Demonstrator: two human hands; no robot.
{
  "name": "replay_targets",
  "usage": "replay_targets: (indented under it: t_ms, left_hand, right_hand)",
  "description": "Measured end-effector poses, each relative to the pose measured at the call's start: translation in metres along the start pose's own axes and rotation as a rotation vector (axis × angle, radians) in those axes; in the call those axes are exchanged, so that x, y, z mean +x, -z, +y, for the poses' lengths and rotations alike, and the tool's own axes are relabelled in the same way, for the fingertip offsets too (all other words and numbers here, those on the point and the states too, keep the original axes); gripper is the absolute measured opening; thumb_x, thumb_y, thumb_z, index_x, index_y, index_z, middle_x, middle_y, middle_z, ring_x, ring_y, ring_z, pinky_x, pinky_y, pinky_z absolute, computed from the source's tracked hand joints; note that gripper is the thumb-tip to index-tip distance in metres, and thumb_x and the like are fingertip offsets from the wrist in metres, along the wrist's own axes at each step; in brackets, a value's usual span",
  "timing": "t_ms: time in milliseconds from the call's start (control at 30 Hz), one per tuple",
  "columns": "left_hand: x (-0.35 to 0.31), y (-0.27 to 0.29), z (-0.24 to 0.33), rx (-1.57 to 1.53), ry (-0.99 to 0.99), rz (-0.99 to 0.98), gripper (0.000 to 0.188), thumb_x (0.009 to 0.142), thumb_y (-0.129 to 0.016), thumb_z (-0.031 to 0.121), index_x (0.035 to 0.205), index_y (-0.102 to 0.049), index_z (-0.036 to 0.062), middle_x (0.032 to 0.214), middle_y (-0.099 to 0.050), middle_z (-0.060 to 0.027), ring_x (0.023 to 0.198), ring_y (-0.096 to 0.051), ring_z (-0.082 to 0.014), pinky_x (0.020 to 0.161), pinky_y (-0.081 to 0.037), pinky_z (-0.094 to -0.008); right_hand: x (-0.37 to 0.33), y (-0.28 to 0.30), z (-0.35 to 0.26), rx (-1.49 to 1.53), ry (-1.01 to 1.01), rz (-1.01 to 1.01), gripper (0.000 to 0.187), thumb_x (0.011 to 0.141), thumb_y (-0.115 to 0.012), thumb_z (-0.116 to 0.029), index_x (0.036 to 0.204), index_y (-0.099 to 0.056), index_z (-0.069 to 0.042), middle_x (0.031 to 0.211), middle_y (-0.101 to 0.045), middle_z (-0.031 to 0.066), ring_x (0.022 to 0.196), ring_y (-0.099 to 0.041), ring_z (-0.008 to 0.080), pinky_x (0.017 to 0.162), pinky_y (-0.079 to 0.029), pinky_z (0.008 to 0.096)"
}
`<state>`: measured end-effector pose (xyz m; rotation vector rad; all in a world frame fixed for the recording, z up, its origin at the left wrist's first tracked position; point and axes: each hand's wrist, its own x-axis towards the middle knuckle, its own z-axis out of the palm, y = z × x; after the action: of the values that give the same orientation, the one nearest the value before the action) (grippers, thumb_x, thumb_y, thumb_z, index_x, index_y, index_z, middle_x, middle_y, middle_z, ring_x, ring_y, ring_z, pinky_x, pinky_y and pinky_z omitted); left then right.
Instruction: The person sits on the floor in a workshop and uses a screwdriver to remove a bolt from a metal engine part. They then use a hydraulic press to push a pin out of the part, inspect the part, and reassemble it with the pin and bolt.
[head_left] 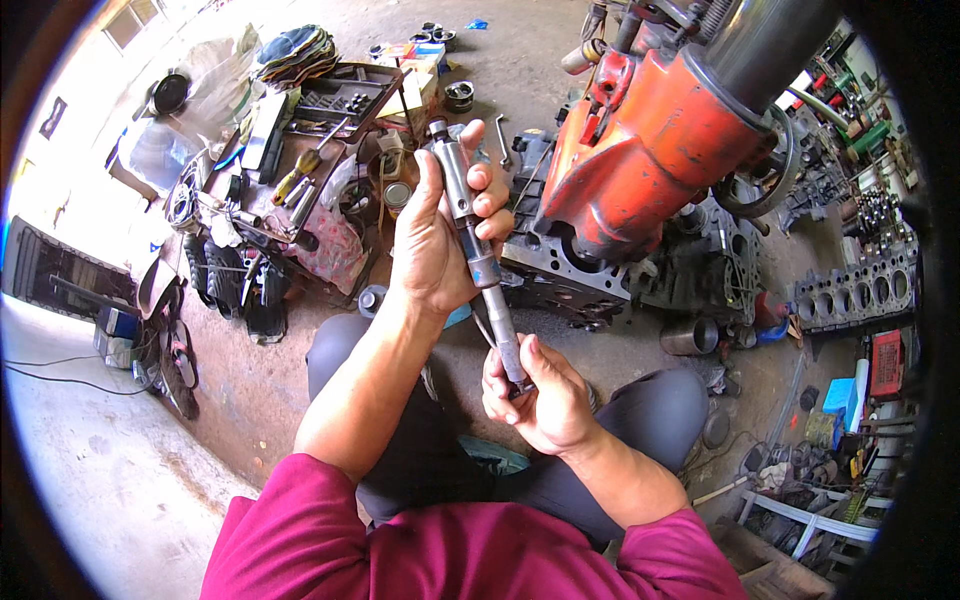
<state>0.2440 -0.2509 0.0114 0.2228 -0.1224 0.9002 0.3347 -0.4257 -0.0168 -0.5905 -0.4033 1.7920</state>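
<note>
A long cylindrical metal tool (486, 272) slants in front of my chest. It has a shiny steel upper body with a small round hole, a dark middle collar and a grey lower shaft. Wrapped round the upper body, my left hand (430, 250) has its thumb on one side and fingertips on the other. Below it, my right hand (548, 400) grips the shaft's lower end between thumb and fingers. Part of that end is hidden by the fingers. Just beyond the tool stands an engine block (560, 270) with a big orange machine head (655, 130) over it.
At the left a low bench (310, 160) bears a tool tray (350, 95), a screwdriver (297, 175) and rags. Another engine block (860, 290) lies at the right. Near it are a metal cylinder sleeve (690, 336) and a red crate (886, 362). Sandals (180, 355) lie on the left floor.
</note>
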Motion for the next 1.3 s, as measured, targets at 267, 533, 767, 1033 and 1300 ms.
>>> replay_targets:
  t_ms: [267, 533, 767, 1033, 1300]
  left_hand:
    - [-0.001, -0.001, 0.001, 0.014, 0.011, 0.001, 0.057, 0.100, -0.044, 0.053, 0.142, -0.043, 0.0145, 0.088, -0.052, -0.0009, 0.071, -0.046, -0.0120, 0.057, -0.040, -0.0256]
    - [-0.003, -0.005, -0.003, 0.121, 0.004, 0.082, 0.058, 0.100, -0.048, 0.048, 0.148, -0.036, 0.0172, 0.097, -0.054, -0.0022, 0.079, -0.049, -0.0135, 0.062, -0.043, -0.0261]
    - [-0.003, 0.001, -0.003, 0.118, -0.033, 0.085, 0.059, 0.100, -0.049, 0.047, 0.149, -0.034, 0.0170, 0.098, -0.053, -0.0021, 0.080, -0.050, -0.0135, 0.062, -0.043, -0.0257]
    - [-0.005, -0.004, -0.002, 0.151, -0.036, 0.026, 0.062, 0.099, -0.050, 0.047, 0.151, -0.032, 0.0174, 0.099, -0.054, -0.0021, 0.082, -0.051, -0.0134, 0.062, -0.043, -0.0258]
    - [-0.006, -0.003, 0.000, 0.117, -0.028, 0.004, 0.060, 0.100, -0.050, 0.045, 0.150, -0.032, 0.0186, 0.097, -0.055, -0.0011, 0.079, -0.050, -0.0123, 0.061, -0.043, -0.0249]
  right_hand:
    - [0.000, 0.003, 0.001, -0.062, -0.012, 0.002, 0.047, 0.103, -0.040, -0.047, 0.101, -0.055, -0.003, 0.080, -0.052, 0.0073, 0.058, -0.048, 0.0156, 0.061, -0.041, 0.0306]
    - [-0.002, 0.003, -0.007, 0.014, 0.001, 0.052, 0.046, 0.104, -0.044, -0.044, 0.103, -0.059, -0.001, 0.079, -0.055, 0.0070, 0.061, -0.050, 0.0143, 0.058, -0.041, 0.0272]
    - [-0.002, 0.009, -0.006, -0.117, 0.028, 0.116, 0.045, 0.104, -0.045, -0.042, 0.097, -0.060, 0.000, 0.078, -0.055, 0.0067, 0.059, -0.049, 0.0140, 0.058, -0.041, 0.0279]
    - [-0.003, 0.003, -0.001, -0.414, 0.250, 0.199, 0.022, 0.100, -0.060, -0.025, 0.093, -0.058, -0.004, 0.071, -0.050, -0.0022, 0.058, -0.044, 0.0049, 0.053, -0.035, 0.0204]
    - [-0.002, 0.002, 0.003, -0.405, 0.241, 0.212, 0.020, 0.101, -0.059, -0.023, 0.095, -0.057, -0.004, 0.072, -0.051, -0.0018, 0.059, -0.045, 0.0052, 0.054, -0.037, 0.0204]
